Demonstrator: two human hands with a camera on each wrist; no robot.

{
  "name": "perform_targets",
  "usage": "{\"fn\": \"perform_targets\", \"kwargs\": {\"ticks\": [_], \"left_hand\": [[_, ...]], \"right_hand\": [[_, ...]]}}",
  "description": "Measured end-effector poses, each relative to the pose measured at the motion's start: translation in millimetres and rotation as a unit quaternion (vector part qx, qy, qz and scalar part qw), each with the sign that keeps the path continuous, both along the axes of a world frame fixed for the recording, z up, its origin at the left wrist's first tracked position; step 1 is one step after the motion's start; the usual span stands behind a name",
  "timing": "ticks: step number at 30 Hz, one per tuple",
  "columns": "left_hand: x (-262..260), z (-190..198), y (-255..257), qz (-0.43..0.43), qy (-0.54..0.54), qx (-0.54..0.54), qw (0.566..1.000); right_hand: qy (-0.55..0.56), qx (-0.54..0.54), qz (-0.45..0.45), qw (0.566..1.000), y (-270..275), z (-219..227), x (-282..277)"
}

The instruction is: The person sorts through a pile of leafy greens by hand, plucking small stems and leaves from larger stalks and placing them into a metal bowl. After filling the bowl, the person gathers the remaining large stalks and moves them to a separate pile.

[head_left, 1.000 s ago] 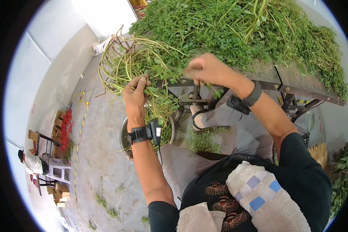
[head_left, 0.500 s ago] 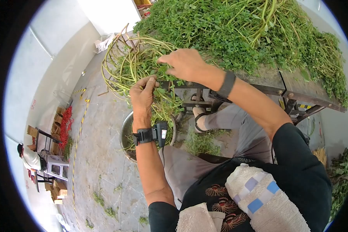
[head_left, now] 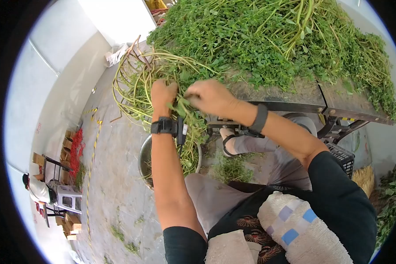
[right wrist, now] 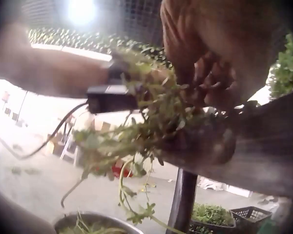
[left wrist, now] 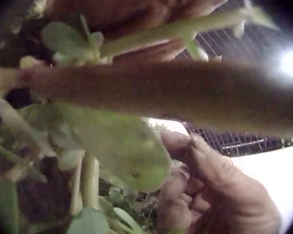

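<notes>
My left hand (head_left: 164, 92) is over the bundle of long leafy stems (head_left: 132, 83) at the table's left end, fingers curled down around stems and mostly hidden in the head view. Just to its right is my right hand (head_left: 213, 97), fingers bent, with a leafy sprig (head_left: 185, 112) at its fingertips. In the left wrist view a thick reddish stem (left wrist: 161, 95) crosses close to the lens. Below it, the thumb and forefinger of the right hand (left wrist: 224, 195) come together. The right wrist view has the curled right fingers (right wrist: 210, 80) at the top of the leafy clump.
A large heap of greens (head_left: 251, 48) covers the dark-edged table (head_left: 273, 105). Beneath the left forearm stands a metal basin (head_left: 145, 165) with greens in it. Loose trimmings (head_left: 233, 169) lie on the floor by the sandalled foot (head_left: 229, 143). At far left another person (head_left: 37, 189) is beside a stool (head_left: 69, 200).
My right hand swung left from over the table's edge, passed above the stems, then came down beside the left hand. The left hand turned its back upward and moved slightly right.
</notes>
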State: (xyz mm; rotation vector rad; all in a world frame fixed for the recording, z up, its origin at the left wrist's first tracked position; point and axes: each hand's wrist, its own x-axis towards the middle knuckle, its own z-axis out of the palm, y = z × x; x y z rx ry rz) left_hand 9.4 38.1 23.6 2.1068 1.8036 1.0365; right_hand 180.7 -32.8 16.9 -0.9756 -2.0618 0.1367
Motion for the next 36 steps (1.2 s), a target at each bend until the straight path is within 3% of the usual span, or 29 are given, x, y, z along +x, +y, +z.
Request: {"fn": "perform_targets", "kwargs": {"ticks": [2,3,4,5,7,8,9,11,12,13,14,15,16,19,21,23,25,26,31,34,36], "left_hand": [[-8.0,-12.2,5.8,-0.064,-0.175,-0.029,0.982],[-10.0,-20.4,8.6,-0.063,-0.176,-0.033,0.982],[-8.5,-19.2,3.4,-0.07,-0.22,-0.033,0.972],[-9.4,-19.2,2.8,-0.078,-0.262,-0.032,0.961],[-10.6,-16.8,3.3,-0.065,-0.212,-0.02,0.975],[-9.9,-17.1,1.5,-0.067,-0.237,-0.026,0.969],[-9.3,-18.1,-1.1,-0.068,-0.261,-0.033,0.962],[-12.8,-14.4,-10.9,-0.095,-0.293,-0.048,0.95],[-19.0,-11.9,-14.1,-0.137,-0.4,-0.076,0.903],[-26.7,-12.3,-16.1,-0.175,-0.502,-0.102,0.841],[-34.5,-17.1,-20.0,-0.194,-0.572,-0.103,0.79],[-41.0,-21.9,-22.6,-0.192,-0.574,-0.103,0.789],[-45.0,-23.9,-25.6,-0.203,-0.591,-0.103,0.774],[-49.2,-31.5,-27.0,-0.196,-0.614,-0.099,0.758],[-56.0,-39.4,-23.3,-0.24,-0.643,-0.108,0.719],[-52.4,-39.5,-29.4,-0.189,-0.678,-0.112,0.701],[-55.5,-41.0,-30.4,-0.272,-0.704,-0.115,0.647],[-51.5,-40.1,-32.8,-0.223,-0.713,-0.104,0.657],[-52.5,-40.1,-31.4,-0.239,-0.684,-0.096,0.683],[-41.5,-27.8,-32.5,-0.138,-0.586,-0.064,0.796],[-34.7,-16.6,-37.5,-0.066,-0.471,0.021,0.879]], "right_hand": [[0.152,-0.166,-0.027,0.974,10.2,21.5,16.5],[0.202,-0.273,-0.062,0.939,16.3,33.8,24.4],[0.156,-0.158,-0.086,0.971,34.0,26.0,29.6],[0.156,-0.158,-0.085,0.971,38.7,27.3,28.9],[0.051,-0.119,-0.045,0.991,49.3,27.6,25.0],[0.007,-0.068,-0.037,0.997,53.8,22.6,18.9],[0.007,-0.068,-0.037,0.997,59.1,19.4,13.9],[-0.105,-0.047,-0.045,0.992,68.8,12.2,4.4],[-0.068,0.041,0.016,0.997,89.6,2.8,4.4],[-0.069,0.042,0.017,0.997,85.0,14.9,6.2],[0.069,-0.128,0.018,0.989,73.6,39.1,10.7],[0.204,-0.293,0.017,0.934,64.6,54.4,15.7],[0.259,-0.289,0.046,0.921,66.8,57.3,23.8],[0.282,-0.263,0.046,0.922,74.3,56.7,37.2],[0.284,-0.278,0.041,0.917,74.4,51.5,42.1],[0.288,-0.297,0.038,0.91,70.3,48.4,42.0],[0.249,-0.324,0.052,0.911,64.8,43.8,40.1],[0.266,-0.304,0.048,0.913,62.1,42.2,36.5],[0.24,-0.232,-0.008,0.943,82.3,60.0,28.1],[0.088,-0.128,-0.066,0.986,110.2,70.2,15.7],[0.045,-0.128,-0.062,0.989,117.9,68.2,2.4]]}}
